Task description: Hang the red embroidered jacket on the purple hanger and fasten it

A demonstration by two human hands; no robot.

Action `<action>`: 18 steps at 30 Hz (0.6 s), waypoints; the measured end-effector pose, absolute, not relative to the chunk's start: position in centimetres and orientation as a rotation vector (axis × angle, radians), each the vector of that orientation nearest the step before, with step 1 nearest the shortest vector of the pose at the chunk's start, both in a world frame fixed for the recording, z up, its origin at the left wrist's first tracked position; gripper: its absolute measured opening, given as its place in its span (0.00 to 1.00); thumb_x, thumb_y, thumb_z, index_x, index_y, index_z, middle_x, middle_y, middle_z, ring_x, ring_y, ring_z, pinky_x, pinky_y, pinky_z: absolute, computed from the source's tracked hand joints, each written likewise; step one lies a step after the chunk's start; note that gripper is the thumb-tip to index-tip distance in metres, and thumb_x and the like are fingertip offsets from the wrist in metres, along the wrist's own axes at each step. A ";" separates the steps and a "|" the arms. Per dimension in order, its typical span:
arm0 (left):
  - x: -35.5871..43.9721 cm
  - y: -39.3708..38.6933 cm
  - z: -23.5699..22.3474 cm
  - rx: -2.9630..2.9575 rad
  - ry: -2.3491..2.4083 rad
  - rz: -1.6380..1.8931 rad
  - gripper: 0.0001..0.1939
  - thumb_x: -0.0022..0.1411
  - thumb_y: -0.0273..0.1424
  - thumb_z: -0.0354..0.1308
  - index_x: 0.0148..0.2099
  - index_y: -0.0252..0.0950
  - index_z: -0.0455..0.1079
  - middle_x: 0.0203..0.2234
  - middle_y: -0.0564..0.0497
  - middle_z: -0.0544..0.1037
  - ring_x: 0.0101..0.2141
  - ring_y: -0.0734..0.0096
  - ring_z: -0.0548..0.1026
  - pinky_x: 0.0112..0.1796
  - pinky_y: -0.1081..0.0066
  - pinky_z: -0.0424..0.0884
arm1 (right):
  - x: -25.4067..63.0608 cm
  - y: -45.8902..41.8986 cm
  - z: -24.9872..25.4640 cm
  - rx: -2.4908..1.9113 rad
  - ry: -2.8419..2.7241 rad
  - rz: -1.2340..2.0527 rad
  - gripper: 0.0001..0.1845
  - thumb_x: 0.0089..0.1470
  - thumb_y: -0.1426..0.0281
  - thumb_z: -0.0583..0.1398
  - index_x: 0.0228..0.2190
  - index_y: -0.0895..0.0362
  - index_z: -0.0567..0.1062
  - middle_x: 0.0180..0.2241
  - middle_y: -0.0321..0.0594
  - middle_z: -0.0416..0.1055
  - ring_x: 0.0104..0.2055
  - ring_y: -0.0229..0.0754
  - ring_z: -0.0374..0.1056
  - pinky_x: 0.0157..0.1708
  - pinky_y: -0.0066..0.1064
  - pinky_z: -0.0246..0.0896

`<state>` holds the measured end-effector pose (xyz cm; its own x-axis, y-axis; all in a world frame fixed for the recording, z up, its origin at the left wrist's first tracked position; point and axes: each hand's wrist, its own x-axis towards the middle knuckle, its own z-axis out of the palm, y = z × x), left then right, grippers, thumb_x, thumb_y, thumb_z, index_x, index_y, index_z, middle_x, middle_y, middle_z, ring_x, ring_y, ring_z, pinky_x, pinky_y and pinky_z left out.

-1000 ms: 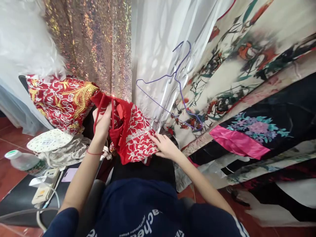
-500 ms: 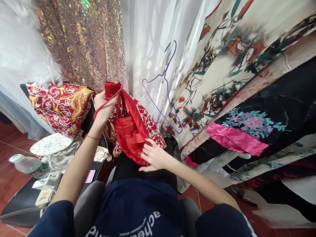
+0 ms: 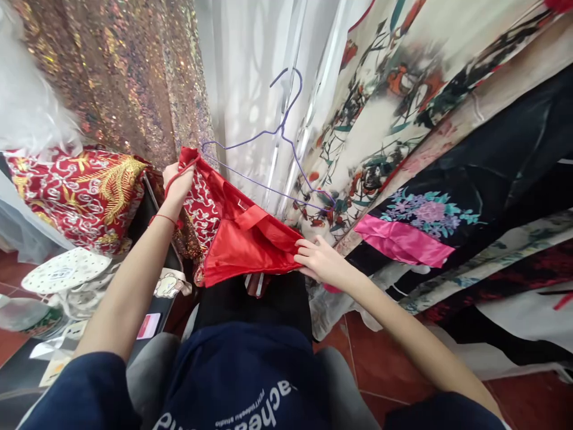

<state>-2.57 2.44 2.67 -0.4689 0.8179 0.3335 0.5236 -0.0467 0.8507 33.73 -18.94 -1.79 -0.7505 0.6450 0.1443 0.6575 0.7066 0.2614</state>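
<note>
Our left hand [image 3: 178, 182] and right hand [image 3: 326, 263] spread a red garment [image 3: 250, 245] between them, above the lap. Smooth lining faces us; silver-patterned cloth shows beside the left hand. We judge the wide hold is meant to keep the upper edge drawn out and the inside in view, with slack sagging below.

Left hand: closed, fingers wrapped round the garment's gathered corner, a red cord [image 3: 185, 169] running across them. This looks like the firmer, anchoring grip. Right hand: partly closed, fingers bent over the opposite edge near the lower corner. Lighter hold, we think; the thumb's exact contact we cannot tell.

Beyond and between the hands, a purple hanger [image 3: 282, 126] hangs, hook up, in front of white cloth [image 3: 242, 77]. Its left end is near the garment's top edge; whether they touch, we cannot tell. Left of the left hand lies a gold-embroidered red cloth [image 3: 80, 197], set aside within reach, it seems. Nearer us on that side, a dotted white cloth item [image 3: 67, 272]; a phone [image 3: 149, 326] lies below the left forearm.
</note>
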 end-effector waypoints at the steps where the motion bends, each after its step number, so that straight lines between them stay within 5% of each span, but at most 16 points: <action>1: -2.6 2.8 2.3 1.449 1.932 1.501 0.21 0.63 0.42 0.60 0.24 0.37 0.58 0.19 0.59 0.57 0.26 0.78 0.56 0.31 0.74 0.56 | 34.4 -18.8 -1.8 -1.062 -2.870 -0.448 0.04 0.63 0.71 0.59 0.36 0.56 0.74 0.39 0.46 0.78 0.54 0.50 0.66 0.46 0.41 0.51; 5: -2.6 3.8 0.3 1.495 1.913 1.413 0.13 0.60 0.36 0.61 0.28 0.36 0.63 0.23 0.58 0.64 0.29 0.77 0.62 0.34 0.74 0.60 | 37.5 -17.1 -2.1 -1.056 -2.775 -0.423 0.04 0.64 0.71 0.58 0.35 0.56 0.73 0.39 0.46 0.77 0.55 0.50 0.68 0.46 0.39 0.53; 9: -1.9 4.3 -1.2 1.512 1.983 1.337 0.10 0.57 0.38 0.62 0.36 0.37 0.68 0.32 0.50 0.74 0.36 0.65 0.72 0.40 0.69 0.67 | 39.7 -15.0 -2.3 -1.169 -2.717 -0.314 0.04 0.63 0.70 0.57 0.36 0.56 0.73 0.41 0.46 0.78 0.52 0.50 0.70 0.47 0.39 0.54; 13: -0.4 3.8 -1.1 1.635 2.018 1.333 0.23 0.59 0.37 0.60 0.55 0.36 0.68 0.44 0.41 0.77 0.44 0.53 0.76 0.45 0.61 0.72 | 40.8 -13.3 -2.6 -1.260 -2.696 -0.253 0.06 0.62 0.69 0.57 0.39 0.55 0.74 0.44 0.47 0.78 0.53 0.51 0.70 0.48 0.41 0.55; 18: 1.5 2.5 0.3 2.272 1.991 1.229 0.37 0.63 0.25 0.49 0.73 0.45 0.53 0.62 0.36 0.64 0.43 0.55 0.79 0.42 0.60 0.73 | 42.9 -11.8 -2.8 -1.320 -2.576 -0.397 0.12 0.61 0.71 0.55 0.44 0.55 0.76 0.48 0.51 0.78 0.53 0.53 0.70 0.49 0.44 0.57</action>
<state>1.45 2.55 0.30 -0.0257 0.8026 0.5960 0.8925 -0.2501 0.3754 42.94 -11.76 -2.80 -0.5724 0.7577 0.3135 0.8169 0.5600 0.1380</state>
